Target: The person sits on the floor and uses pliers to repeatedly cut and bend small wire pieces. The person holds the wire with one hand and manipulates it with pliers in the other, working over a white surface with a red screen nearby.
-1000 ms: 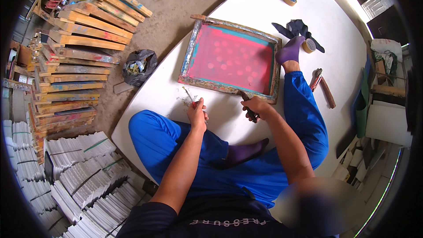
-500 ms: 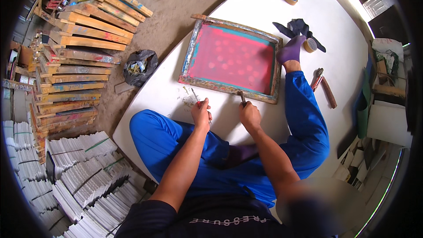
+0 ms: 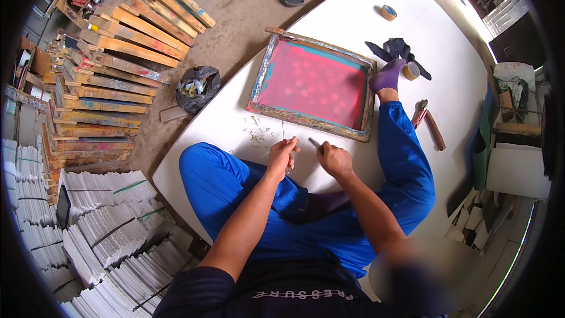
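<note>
A screen-printing frame [image 3: 309, 122] of paint-stained wood lies on the white tabletop, its mesh [image 3: 312, 79] pink with a teal border. Just below its near edge, my left hand [image 3: 282, 158] is closed around a thin tool with a slim dark shaft [image 3: 283, 129] pointing toward the frame; its kind is unclear. To the right, my right hand [image 3: 335, 161] grips a short dark tool [image 3: 314, 141], mostly hidden by the fingers. Neither tool clearly touches the frame. Small yellowish scraps [image 3: 258, 133] lie left of my left hand. My purple-socked foot [image 3: 388, 75] rests against the frame's right side.
Red-handled pliers [image 3: 420, 114] and a wooden stick-like handle [image 3: 435, 131] lie right of my leg. Tape rolls [image 3: 388, 13] and a black cloth [image 3: 395, 49] sit farther back. Wooden frames [image 3: 112, 91], a black bag [image 3: 198, 88] and white stacks [image 3: 112, 218] stand left.
My right hand's tool has come away from the frame's near edge, toward me. My left hand has shifted right and slightly down, its tool now more upright in view. The view has shifted slightly.
</note>
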The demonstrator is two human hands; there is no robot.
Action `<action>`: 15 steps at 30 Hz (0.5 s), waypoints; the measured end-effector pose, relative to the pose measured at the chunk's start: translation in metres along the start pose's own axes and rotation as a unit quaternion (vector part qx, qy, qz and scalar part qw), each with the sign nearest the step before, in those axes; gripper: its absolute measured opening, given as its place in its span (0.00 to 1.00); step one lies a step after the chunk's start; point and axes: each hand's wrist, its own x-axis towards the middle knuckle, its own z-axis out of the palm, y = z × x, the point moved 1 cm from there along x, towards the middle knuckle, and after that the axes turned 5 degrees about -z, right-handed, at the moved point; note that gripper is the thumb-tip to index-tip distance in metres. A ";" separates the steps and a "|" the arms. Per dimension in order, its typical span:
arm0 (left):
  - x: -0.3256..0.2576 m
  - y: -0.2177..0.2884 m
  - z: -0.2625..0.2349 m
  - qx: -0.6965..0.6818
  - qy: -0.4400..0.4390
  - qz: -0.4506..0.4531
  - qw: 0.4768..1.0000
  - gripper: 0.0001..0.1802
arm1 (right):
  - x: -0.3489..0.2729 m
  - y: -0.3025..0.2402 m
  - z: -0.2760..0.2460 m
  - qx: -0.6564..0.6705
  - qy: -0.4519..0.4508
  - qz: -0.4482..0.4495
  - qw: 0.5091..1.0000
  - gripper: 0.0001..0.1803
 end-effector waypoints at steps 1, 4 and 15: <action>0.000 0.000 0.000 -0.008 -0.013 -0.004 1.000 0.16 | 0.000 -0.009 0.000 0.010 -0.011 -0.012 1.000 0.17; -0.001 0.000 -0.009 -0.028 -0.027 -0.020 0.999 0.15 | -0.002 -0.035 0.000 0.042 -0.043 -0.037 0.998 0.18; 0.015 0.008 -0.035 -0.131 0.033 -0.080 0.988 0.10 | 0.010 -0.050 -0.008 0.225 -0.164 -0.022 0.960 0.23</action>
